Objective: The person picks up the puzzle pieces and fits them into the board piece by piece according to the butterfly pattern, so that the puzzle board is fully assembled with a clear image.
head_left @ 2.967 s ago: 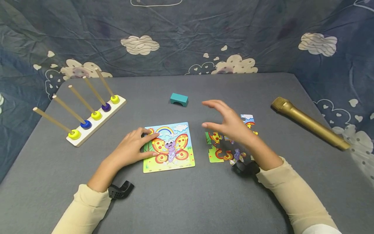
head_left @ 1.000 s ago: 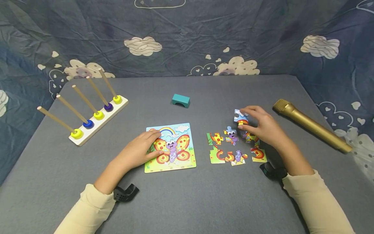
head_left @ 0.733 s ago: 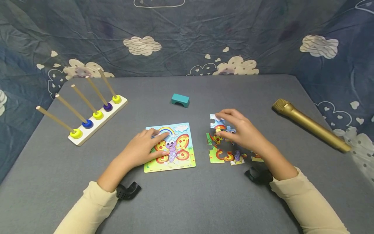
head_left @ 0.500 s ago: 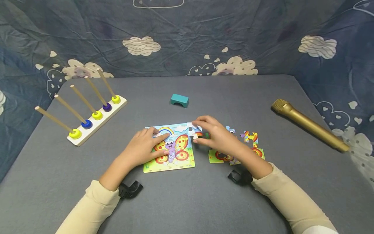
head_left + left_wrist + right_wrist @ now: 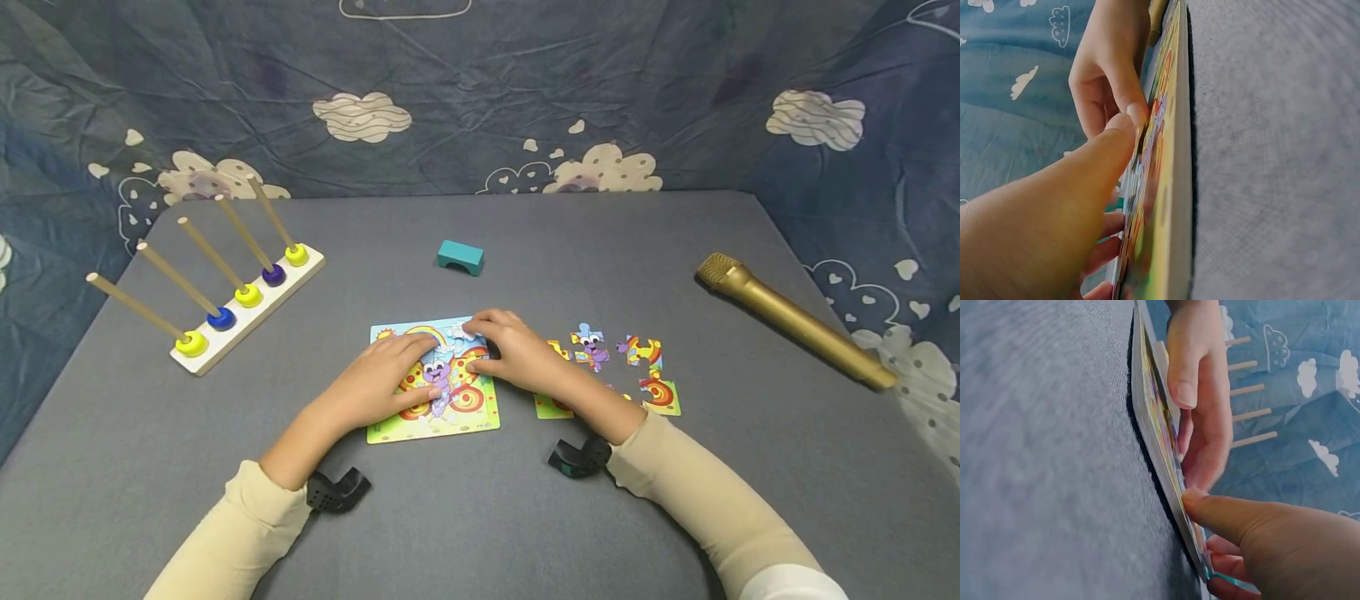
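A square butterfly jigsaw board (image 5: 405, 431) lies flat on the table in front of me. My left hand (image 5: 378, 379) rests on its left side, fingers extended over the picture. Over the board's upper right part, my right hand (image 5: 517, 350) pinches a cloud-and-rainbow puzzle piece (image 5: 462, 332) between thumb and fingers, which largely hide it. In the right wrist view the right thumb (image 5: 1222, 514) is right at the board's surface. Loose pieces lie right of the board, among them a butterfly-face piece (image 5: 591, 346) and a green corner piece (image 5: 663, 397); my right forearm covers some.
A white peg stand (image 5: 251, 312) with yellow and blue rings stands at the left. A teal arch block (image 5: 461, 257) sits behind the board, and a gold microphone (image 5: 795, 321) lies at the right. Patterned cloth (image 5: 480, 100) hangs behind the table (image 5: 465, 517).
My right hand took the cloud-and-rainbow piece from the loose group and carried it left onto the board's upper right. My left hand stayed on the board, shifting slightly right.
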